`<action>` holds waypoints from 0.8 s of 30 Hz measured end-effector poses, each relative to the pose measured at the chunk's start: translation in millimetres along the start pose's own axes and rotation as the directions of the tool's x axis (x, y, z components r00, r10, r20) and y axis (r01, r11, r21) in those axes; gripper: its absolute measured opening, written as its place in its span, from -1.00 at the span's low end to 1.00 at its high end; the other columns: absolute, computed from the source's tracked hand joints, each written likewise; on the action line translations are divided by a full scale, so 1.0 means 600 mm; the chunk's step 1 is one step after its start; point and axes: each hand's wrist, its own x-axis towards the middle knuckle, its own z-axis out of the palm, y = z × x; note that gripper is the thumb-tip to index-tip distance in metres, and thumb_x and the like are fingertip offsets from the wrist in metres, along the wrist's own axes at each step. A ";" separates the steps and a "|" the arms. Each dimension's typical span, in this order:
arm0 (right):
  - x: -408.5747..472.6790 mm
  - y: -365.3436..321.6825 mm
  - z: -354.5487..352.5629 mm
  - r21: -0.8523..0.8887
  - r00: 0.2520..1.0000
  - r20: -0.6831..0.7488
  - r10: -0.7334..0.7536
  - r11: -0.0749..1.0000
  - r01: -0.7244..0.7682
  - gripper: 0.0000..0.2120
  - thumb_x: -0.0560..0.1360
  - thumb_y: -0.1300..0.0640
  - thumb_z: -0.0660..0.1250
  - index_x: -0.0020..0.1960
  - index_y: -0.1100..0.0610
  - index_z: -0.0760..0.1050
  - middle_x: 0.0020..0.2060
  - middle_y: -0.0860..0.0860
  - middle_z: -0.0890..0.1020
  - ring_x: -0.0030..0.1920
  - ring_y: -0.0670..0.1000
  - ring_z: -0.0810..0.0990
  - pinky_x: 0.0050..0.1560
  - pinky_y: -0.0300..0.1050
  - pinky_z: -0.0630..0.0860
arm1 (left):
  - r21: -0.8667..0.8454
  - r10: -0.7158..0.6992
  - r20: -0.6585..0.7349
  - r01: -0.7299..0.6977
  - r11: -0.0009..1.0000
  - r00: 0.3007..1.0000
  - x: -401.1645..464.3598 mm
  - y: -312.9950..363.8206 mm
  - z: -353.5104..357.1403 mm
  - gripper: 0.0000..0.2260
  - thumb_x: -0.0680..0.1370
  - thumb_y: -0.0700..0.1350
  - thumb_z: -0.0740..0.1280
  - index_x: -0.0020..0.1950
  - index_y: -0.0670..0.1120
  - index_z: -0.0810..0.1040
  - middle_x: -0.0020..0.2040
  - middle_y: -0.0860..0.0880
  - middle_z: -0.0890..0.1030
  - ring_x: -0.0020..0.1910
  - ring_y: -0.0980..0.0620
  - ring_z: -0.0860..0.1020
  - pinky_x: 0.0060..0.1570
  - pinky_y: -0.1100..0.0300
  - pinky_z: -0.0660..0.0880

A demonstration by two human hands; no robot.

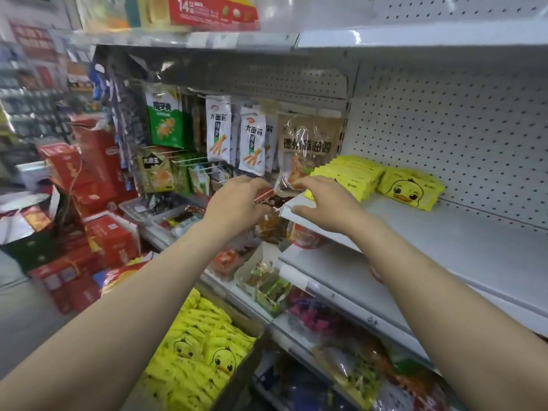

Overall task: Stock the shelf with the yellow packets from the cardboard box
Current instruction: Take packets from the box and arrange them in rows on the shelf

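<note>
Both arms reach forward to the left end of the white shelf (pixel 462 232). The left hand (pixel 237 204) is beside the shelf corner, its fingers curled toward a clear bag (pixel 289 180) with red and orange content that hangs there; it seems to pinch the bag's lower edge, but the fingertips are blurred, so I cannot tell for sure. The right hand (pixel 324 203) is over the shelf's front corner — the thumb is under the edge and the other fingers are bent above it, close to the same bag and to the yellow row. Whether it holds something I also cannot tell.

The yellow packets are in two places. On the shelf, one row (pixel 350 176) stands on edge near the left end, and just beside it on the right one packet (pixel 410 188) shows its duck face to the front. The others are in the cardboard box (pixel 246 372) low in the view, under the left forearm, heaped loosely.

Behind the hands hang white and green snack bags (pixel 252 143) on hooks. Red cartons (pixel 89 173) are stacked at the left.
</note>
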 end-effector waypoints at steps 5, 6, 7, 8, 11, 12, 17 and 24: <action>0.081 -0.079 0.089 0.020 0.996 0.080 -0.036 0.999 0.035 -0.47 0.48 -0.20 0.36 0.39 -0.08 0.37 0.33 -0.04 0.48 0.34 0.06 0.43 0.24 0.09 0.46 | 0.042 -0.041 0.042 0.040 0.998 0.998 -0.009 -0.133 0.021 -0.54 0.47 0.05 0.43 0.34 -0.01 0.48 0.19 -0.09 0.58 0.19 -0.13 0.52 0.11 -0.07 0.51; 0.101 -0.094 0.110 0.026 0.994 0.103 -0.037 0.999 0.034 -0.47 0.48 -0.19 0.37 0.39 -0.08 0.36 0.33 -0.04 0.48 0.33 0.06 0.43 0.23 0.09 0.47 | 0.045 -0.042 0.049 0.040 0.998 0.998 -0.008 -0.162 0.029 -0.55 0.47 0.04 0.43 0.33 -0.02 0.49 0.17 -0.10 0.58 0.17 -0.14 0.53 0.10 -0.06 0.52; 0.121 -0.110 0.134 0.029 0.991 0.126 -0.036 0.999 0.033 -0.45 0.49 -0.19 0.37 0.41 -0.07 0.34 0.34 -0.04 0.46 0.34 0.06 0.43 0.23 0.09 0.47 | 0.042 -0.039 0.058 0.037 0.998 0.998 -0.005 -0.194 0.038 -0.56 0.48 0.02 0.42 0.34 -0.03 0.49 0.16 -0.10 0.59 0.16 -0.15 0.53 0.09 -0.05 0.52; 0.141 -0.125 0.159 0.028 0.988 0.151 -0.029 0.999 0.025 -0.44 0.49 -0.19 0.36 0.43 -0.06 0.33 0.36 -0.03 0.45 0.35 0.06 0.42 0.24 0.09 0.46 | 0.037 -0.041 0.074 0.038 0.999 0.996 -0.003 -0.225 0.049 -0.56 0.48 0.02 0.41 0.34 -0.03 0.49 0.17 -0.11 0.58 0.16 -0.15 0.53 0.09 -0.04 0.51; 0.203 -0.170 0.240 0.025 0.974 0.227 0.013 1.000 -0.019 -0.42 0.52 -0.19 0.34 0.47 -0.06 0.29 0.42 -0.04 0.39 0.41 0.06 0.35 0.28 0.05 0.43 | 0.020 -0.046 0.157 0.043 0.999 0.987 0.005 -0.331 0.095 -0.56 0.47 0.04 0.42 0.33 -0.02 0.48 0.20 -0.11 0.57 0.19 -0.16 0.52 0.09 -0.06 0.51; 0.223 -0.185 0.268 0.033 0.967 0.252 0.029 0.999 -0.038 -0.42 0.53 -0.18 0.34 0.47 -0.06 0.28 0.43 -0.03 0.37 0.42 0.07 0.33 0.28 0.06 0.41 | 0.025 -0.048 0.190 0.044 0.999 0.981 0.008 -0.367 0.112 -0.56 0.47 0.06 0.42 0.31 -0.01 0.49 0.18 -0.11 0.57 0.17 -0.17 0.53 0.07 -0.07 0.52; 0.293 -0.238 0.419 0.049 0.905 0.412 0.107 0.989 -0.139 -0.47 0.56 -0.07 0.32 0.47 -0.04 0.29 0.43 -0.01 0.36 0.41 0.10 0.33 0.27 0.05 0.41 | -0.015 -0.073 0.360 0.084 0.996 0.930 0.013 -0.523 0.199 -0.55 0.50 0.04 0.39 0.36 -0.03 0.46 0.20 -0.14 0.55 0.18 -0.19 0.51 0.08 -0.01 0.49; 0.306 -0.259 0.615 0.049 0.780 0.595 0.194 0.960 -0.276 -0.46 0.51 -0.10 0.38 0.42 0.04 0.36 0.36 0.08 0.46 0.35 0.15 0.43 0.22 0.03 0.46 | -0.071 -0.140 0.627 0.235 0.969 0.767 -0.037 -0.678 0.349 -0.52 0.46 0.04 0.45 0.35 -0.01 0.48 0.20 -0.15 0.59 0.21 -0.18 0.53 0.12 0.02 0.48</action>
